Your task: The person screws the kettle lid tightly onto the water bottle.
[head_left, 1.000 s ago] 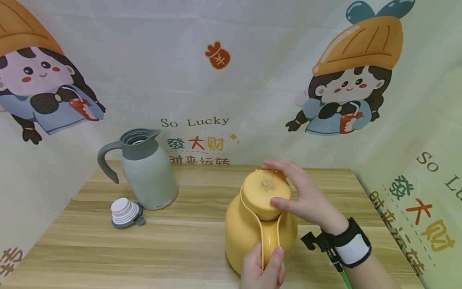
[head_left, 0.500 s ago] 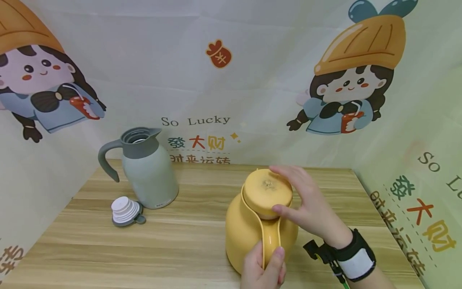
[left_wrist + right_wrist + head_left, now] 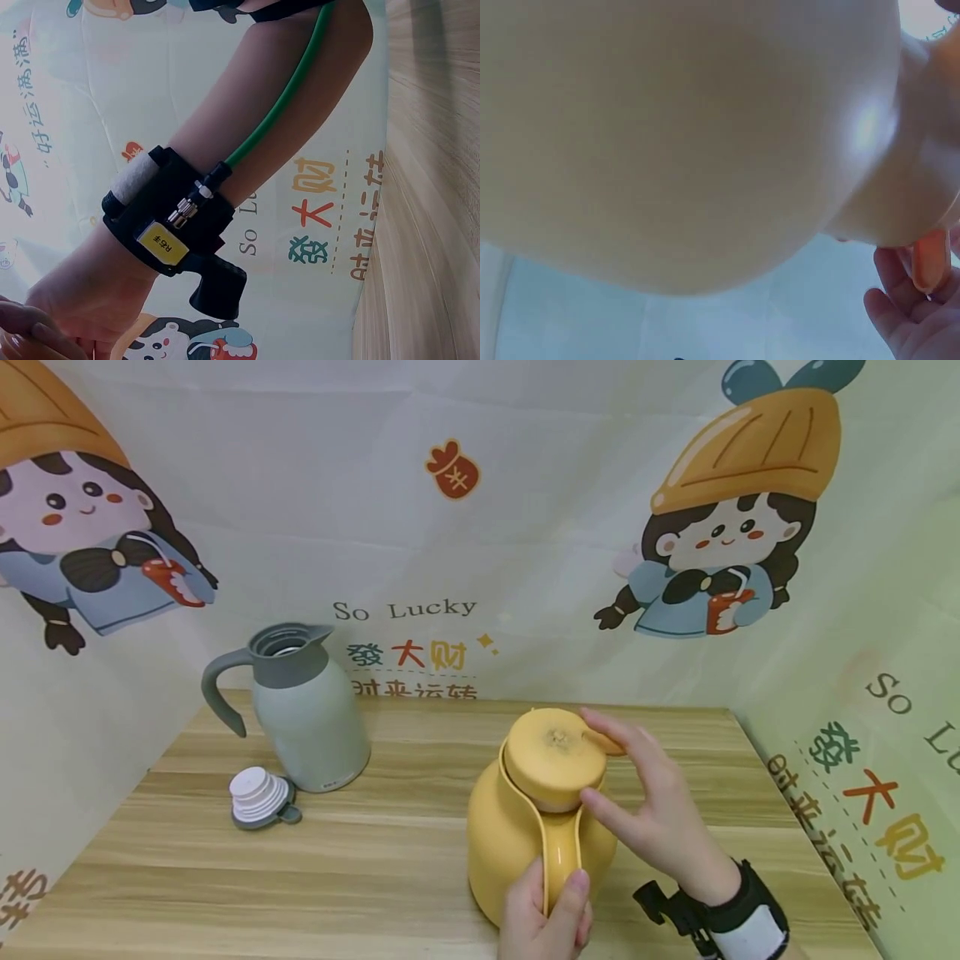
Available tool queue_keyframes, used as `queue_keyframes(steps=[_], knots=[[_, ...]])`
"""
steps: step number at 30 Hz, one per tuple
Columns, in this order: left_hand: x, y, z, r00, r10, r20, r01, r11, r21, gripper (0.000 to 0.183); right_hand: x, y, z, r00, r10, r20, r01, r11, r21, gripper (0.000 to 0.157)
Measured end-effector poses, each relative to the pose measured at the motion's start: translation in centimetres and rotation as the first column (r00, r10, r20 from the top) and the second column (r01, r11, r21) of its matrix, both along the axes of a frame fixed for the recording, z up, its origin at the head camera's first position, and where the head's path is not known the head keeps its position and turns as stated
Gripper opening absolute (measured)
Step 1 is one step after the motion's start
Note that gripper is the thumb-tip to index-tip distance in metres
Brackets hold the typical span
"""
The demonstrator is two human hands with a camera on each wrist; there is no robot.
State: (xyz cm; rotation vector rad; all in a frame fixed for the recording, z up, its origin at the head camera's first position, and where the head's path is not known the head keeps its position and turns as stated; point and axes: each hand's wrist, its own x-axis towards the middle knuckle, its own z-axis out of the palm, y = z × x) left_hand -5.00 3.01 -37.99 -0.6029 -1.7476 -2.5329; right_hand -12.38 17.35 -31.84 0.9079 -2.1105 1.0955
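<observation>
A yellow thermos jug (image 3: 491, 835) stands upright on the wooden table, right of the middle in the head view. Its round yellow lid (image 3: 543, 756) sits in the jug's mouth, with a small tab (image 3: 604, 743) sticking out to the right. My left hand (image 3: 543, 920) grips the jug's handle (image 3: 561, 860) at the front. On the lid's right side, my right hand (image 3: 663, 814) has its thumb at the near edge and its index finger by the tab. The right wrist view shows the jug's body close up, with right-hand fingers (image 3: 907, 300) around the orange-looking tab.
At the back left stands a pale green thermos jug (image 3: 318, 731) with a grey handle and its top uncovered. A white and grey stopper (image 3: 258, 797) lies in front of it on the wooden table (image 3: 337, 877). Printed cloth walls (image 3: 525, 527) close in the back and sides.
My right hand has shifted to the right and slightly toward me around the lid. The lid's tab has swung rightward and shows more. My left hand stays on the handle.
</observation>
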Motion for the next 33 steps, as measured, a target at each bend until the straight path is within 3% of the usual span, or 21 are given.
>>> queue_keyframes(steps=[4, 12, 18, 29, 33], knots=[[0.0, 0.0, 0.0, 1.0, -0.007, -0.008, 0.007, 1.0, 0.004, 0.023, 0.6, -0.6, 0.3, 1.0, -0.003, -0.015, 0.003, 0.999, -0.042, 0.056], [-0.2, 0.0, -0.1, 1.0, -0.009, -0.02, 0.009, 1.0, 0.01, 0.023, -0.3, -0.1, -1.8, 0.998, -0.063, -0.002, 0.062, 0.996, -0.065, 0.063], [-0.2, 0.0, -0.1, 1.0, -0.009, -0.02, 0.01, 1.0, 0.007, 0.023, -0.2, -0.1, -2.1, 0.997, -0.082, -0.007, 0.081, 0.994, -0.075, 0.062], [-0.1, 0.0, -0.1, 1.0, -0.006, -0.02, 0.006, 1.0, 0.012, 0.023, 0.2, -0.1, -2.6, 0.992, -0.088, -0.089, 0.076, 0.989, -0.13, 0.039], [-0.1, 0.0, -0.1, 1.0, -0.007, -0.022, 0.007, 1.0, 0.013, 0.022, 0.3, -0.3, -2.5, 0.985, -0.073, -0.154, 0.053, 0.99, -0.132, 0.038]])
